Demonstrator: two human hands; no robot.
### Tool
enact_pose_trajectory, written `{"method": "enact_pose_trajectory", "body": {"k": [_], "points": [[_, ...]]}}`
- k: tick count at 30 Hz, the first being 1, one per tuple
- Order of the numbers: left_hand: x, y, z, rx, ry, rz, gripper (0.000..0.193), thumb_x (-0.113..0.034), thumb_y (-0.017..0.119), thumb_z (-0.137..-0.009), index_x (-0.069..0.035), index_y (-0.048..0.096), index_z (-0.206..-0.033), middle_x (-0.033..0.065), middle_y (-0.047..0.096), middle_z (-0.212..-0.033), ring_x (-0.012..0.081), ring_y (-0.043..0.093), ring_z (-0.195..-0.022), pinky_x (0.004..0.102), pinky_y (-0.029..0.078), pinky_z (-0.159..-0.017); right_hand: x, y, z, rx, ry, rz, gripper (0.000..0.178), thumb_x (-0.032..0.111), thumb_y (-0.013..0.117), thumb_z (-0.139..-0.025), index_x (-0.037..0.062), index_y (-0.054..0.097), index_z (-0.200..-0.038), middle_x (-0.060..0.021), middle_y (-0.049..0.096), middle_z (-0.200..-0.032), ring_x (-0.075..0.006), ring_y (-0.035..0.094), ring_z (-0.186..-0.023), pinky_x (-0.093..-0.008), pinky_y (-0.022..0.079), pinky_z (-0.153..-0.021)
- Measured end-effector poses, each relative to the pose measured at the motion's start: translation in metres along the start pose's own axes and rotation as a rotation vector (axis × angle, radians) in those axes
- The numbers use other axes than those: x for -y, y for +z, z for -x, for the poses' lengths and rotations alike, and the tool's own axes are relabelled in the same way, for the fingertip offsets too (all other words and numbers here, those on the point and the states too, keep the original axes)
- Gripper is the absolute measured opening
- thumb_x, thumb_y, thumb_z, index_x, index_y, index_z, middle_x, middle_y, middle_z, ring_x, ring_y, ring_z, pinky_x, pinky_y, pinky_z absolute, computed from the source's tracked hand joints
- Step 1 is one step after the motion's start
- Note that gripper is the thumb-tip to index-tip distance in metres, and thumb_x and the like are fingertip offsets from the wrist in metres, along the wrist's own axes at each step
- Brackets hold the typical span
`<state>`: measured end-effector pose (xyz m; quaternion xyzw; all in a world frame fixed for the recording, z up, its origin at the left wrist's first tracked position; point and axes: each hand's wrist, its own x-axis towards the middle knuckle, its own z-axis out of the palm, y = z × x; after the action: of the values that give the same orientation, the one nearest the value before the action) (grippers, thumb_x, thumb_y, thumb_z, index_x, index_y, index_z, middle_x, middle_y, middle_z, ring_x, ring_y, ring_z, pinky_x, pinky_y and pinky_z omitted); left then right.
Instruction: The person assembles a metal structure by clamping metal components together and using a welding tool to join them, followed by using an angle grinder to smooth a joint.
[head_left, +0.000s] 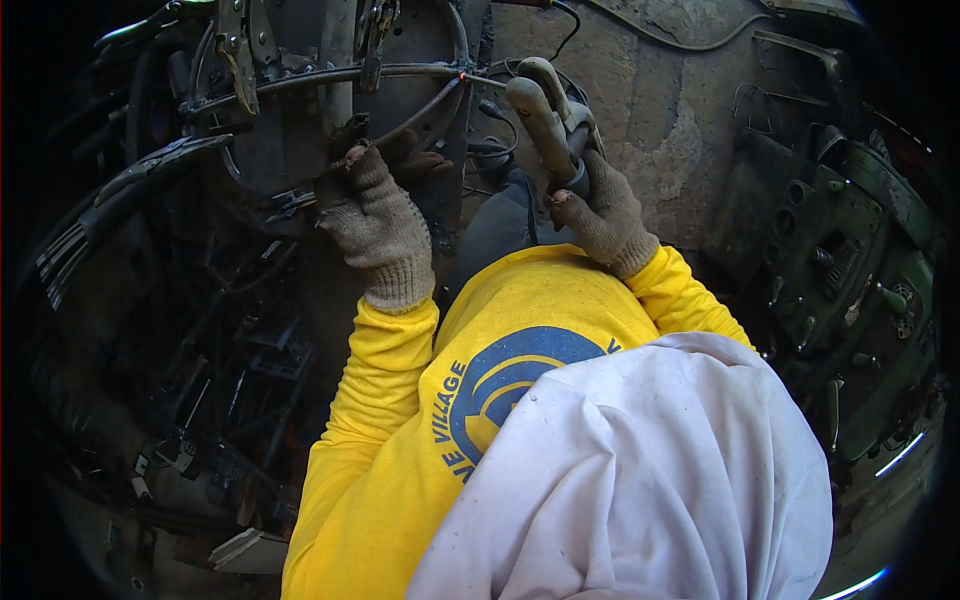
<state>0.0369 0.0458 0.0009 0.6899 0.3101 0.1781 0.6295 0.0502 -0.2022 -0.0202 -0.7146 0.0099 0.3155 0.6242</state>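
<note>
My right hand (605, 215), in a knitted glove, is closed round the handle of a welding electrode holder (545, 125) with worn grey jaws. A thin welding electrode (487, 81) runs left from it to a small orange glow where bent metal rods (415, 71) meet. My left hand (375, 230), gloved with a bare fingertip showing, is closed at a dark ragged piece below the rods; what it grips is unclear. Locking pliers (238, 65) clamp the rod further left, and a second clamp (376, 45) sits nearer the joint.
A round dark metal plate (415, 25) lies beneath the rods. Cables (660, 40) trail over the stained floor (640, 110). A green machine with levers (850, 290) stands at right. Bundled rods (70, 245) and dark scrap (270, 350) crowd the left.
</note>
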Motion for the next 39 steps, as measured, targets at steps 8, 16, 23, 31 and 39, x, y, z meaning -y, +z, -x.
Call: {"method": "enact_pose_trajectory", "body": {"k": [8, 16, 23, 31, 39], "points": [[0.008, -0.001, -0.001, -0.029, 0.218, -0.14, 0.019, -0.011, 0.065, -0.098, 0.002, 0.062, -0.112, 0.0133, 0.069, -0.106, 0.0179, 0.069, -0.091, 0.0275, 0.056, -0.077, -0.004, 0.007, -0.004, -0.194, -0.379, 0.488, 0.049, 0.027, 0.075, -0.086, 0.0077, 0.057, -0.127, -0.0141, 0.068, -0.107, -0.0374, 0.065, -0.1, -0.0435, 0.053, -0.088], [0.027, -0.017, -0.002, 0.049, -0.195, 0.828, 0.025, -0.019, 0.062, -0.102, 0.003, 0.063, -0.112, 0.0132, 0.071, -0.101, 0.0185, 0.069, -0.096, 0.0247, 0.056, -0.083, -0.004, -0.002, 0.0, -0.177, -0.306, 0.118, 0.055, 0.025, 0.074, -0.087, -0.0002, 0.052, -0.13, -0.0209, 0.069, -0.106, -0.0354, 0.068, -0.099, -0.0409, 0.052, -0.089], [-0.002, 0.004, 0.001, 0.098, 0.0, 0.135, 0.029, -0.026, 0.062, -0.102, 0.003, 0.062, -0.107, 0.018, 0.074, -0.092, 0.0222, 0.072, -0.073, 0.029, 0.06, -0.069, -0.007, 0.001, 0.0, -0.148, -0.243, 0.212, 0.061, 0.033, 0.076, -0.086, 0.0013, 0.052, -0.132, -0.0226, 0.069, -0.111, -0.0375, 0.07, -0.099, -0.0412, 0.055, -0.088], [-0.015, 0.02, 0.006, 0.038, 0.024, 0.018, 0.029, -0.026, 0.062, -0.102, 0.002, 0.061, -0.108, 0.0194, 0.075, -0.093, 0.0242, 0.073, -0.068, 0.0317, 0.061, -0.065, -0.009, -0.003, -0.002, -0.138, -0.249, 0.298, 0.061, 0.037, 0.076, -0.087, 0.0022, 0.053, -0.131, -0.0224, 0.069, -0.112, -0.0372, 0.069, -0.102, -0.0422, 0.055, -0.09], [-0.015, 0.026, 0.009, 0.038, -0.065, 0.067, 0.028, -0.026, 0.062, -0.102, 0.001, 0.06, -0.103, 0.0191, 0.075, -0.093, 0.024, 0.073, -0.069, 0.032, 0.062, -0.065, -0.009, -0.006, -0.002, -0.126, -0.217, 0.217, 0.058, 0.036, 0.075, -0.088, 0.0019, 0.053, -0.13, -0.0225, 0.069, -0.11, -0.037, 0.07, -0.099, -0.0408, 0.056, -0.087]]}}
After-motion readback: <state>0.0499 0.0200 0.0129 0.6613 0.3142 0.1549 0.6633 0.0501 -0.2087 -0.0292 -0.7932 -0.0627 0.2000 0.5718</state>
